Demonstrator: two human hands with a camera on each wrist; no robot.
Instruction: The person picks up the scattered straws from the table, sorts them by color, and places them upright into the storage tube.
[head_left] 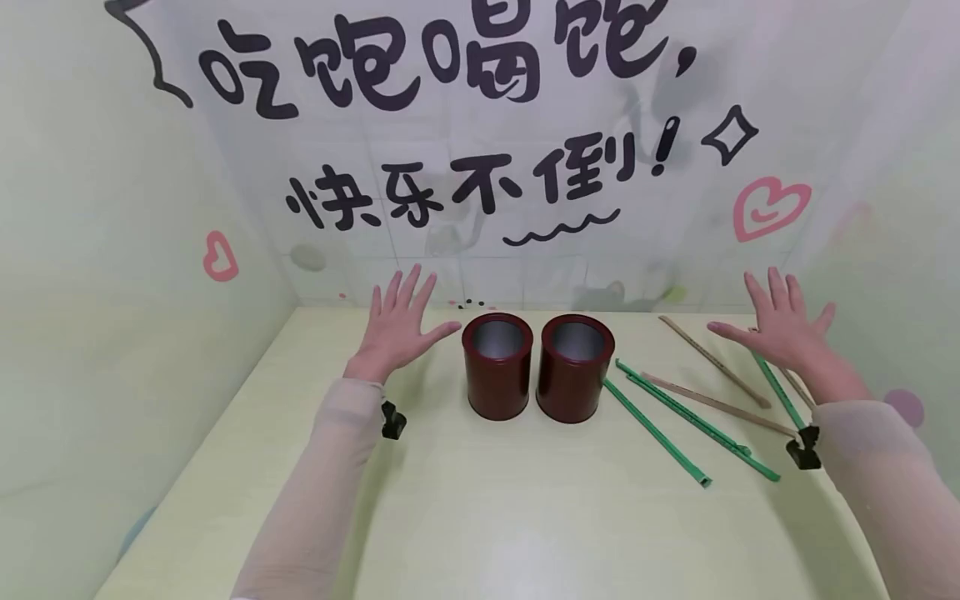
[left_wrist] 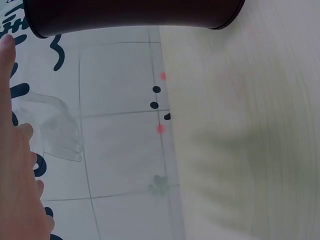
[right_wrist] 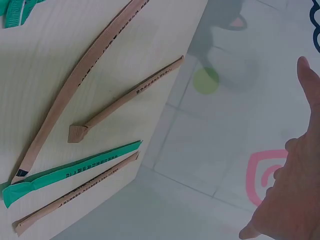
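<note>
Two dark red metal cans stand upright side by side with open tops, the left can (head_left: pixel 498 387) and the right can (head_left: pixel 568 390). My left hand (head_left: pixel 395 327) is raised with fingers spread, left of the left can; its thumb points towards the rim. In the left wrist view part of a can (left_wrist: pixel 130 12) shows along the top. My right hand (head_left: pixel 795 333) is raised, fingers spread, above several thin printed paper-wrapped sticks, some green (head_left: pixel 660 437), some brown (head_left: pixel 720 406). Neither hand holds anything. In the right wrist view a brown stick (right_wrist: pixel 135 92) lies apart from the right hand (right_wrist: pixel 295 200).
The pale wood-grain table (head_left: pixel 510 500) runs back to a translucent white sheet (head_left: pixel 480 275) with black writing and pink hearts. Walls rise at the left (head_left: pixel 112 333) and right. A black wrist device (head_left: pixel 392 421) sits under the left cuff, another (head_left: pixel 805 450) under the right.
</note>
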